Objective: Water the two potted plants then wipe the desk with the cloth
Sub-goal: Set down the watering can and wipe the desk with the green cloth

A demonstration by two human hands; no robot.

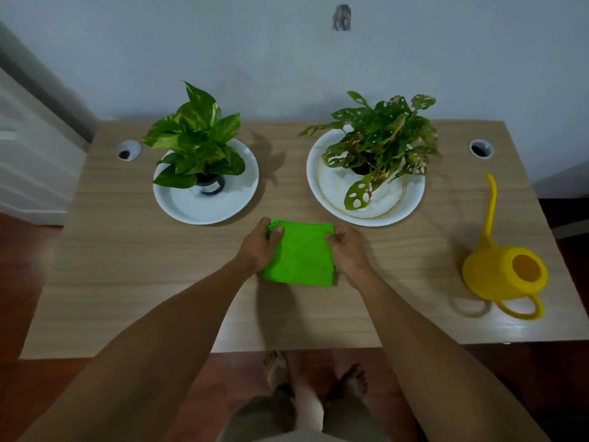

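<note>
Nearest the camera: bare feet (314, 378) on a reddish-brown floor (19, 282), just below the front edge of the pale wood-grain tabletop (127, 266).

At mid-tabletop, both hands on the bright green folded cloth (301, 255). Left hand (259, 247) curled closed on the cloth's left edge, thumb on top near the far left corner, fingers tucked under the bunched fabric there. Right hand (347, 250) closed likewise on the right edge, fingertips pinching the far right corner. Neither grip spread wide; each clamped on fabric. Cloth stretched between the two hands, roughly rectangular, flat on the tabletop at its near edge, slightly puckered at the far corners.

Well off to the right, apart from the hands: a yellow plastic watering can (503, 272) with round top opening, loop handle toward the near edge, thin spout pointing away.

Farther back, just beyond the cloth, two white round saucers. On the left saucer (204, 208), a variegated broad-leaved plant in a small dark pot (196, 138). On the right saucer (404, 205), a holey-leaved plant (379, 145), one leaf drooping over the stained saucer bottom.

At the far corners, two round cable holes, left (128, 150) and right (481, 149). Behind, a grey wall (287, 59).
</note>
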